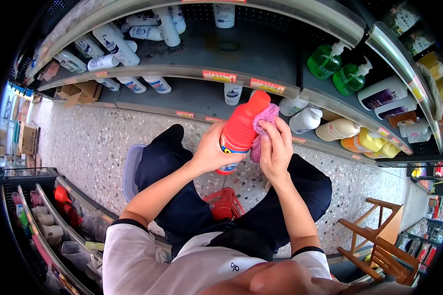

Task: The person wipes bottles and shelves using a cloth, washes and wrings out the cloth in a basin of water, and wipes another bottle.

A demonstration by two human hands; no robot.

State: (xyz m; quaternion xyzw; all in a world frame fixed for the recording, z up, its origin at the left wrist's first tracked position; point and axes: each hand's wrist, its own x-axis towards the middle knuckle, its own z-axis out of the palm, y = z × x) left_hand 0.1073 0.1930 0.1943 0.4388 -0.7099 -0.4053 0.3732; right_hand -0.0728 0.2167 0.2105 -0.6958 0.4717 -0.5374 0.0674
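A red bottle (240, 125) with a red cap and a blue and yellow label is held tilted in front of the shelves. My left hand (212, 148) is wrapped round its lower part. A pink cloth (265, 129) is pinched in my right hand (275, 147) and lies against the bottle's right side, just below the cap. Behind the bottle, a white bottle (233, 93) stands on the lower shelf.
White bottles (115, 44) crowd the upper shelf's left side; green pump bottles (324, 61) stand right. Below me are a red stool (224, 203) and speckled floor. A purple tub (133, 172) is beside my leg, a wooden chair (379, 241) at lower right.
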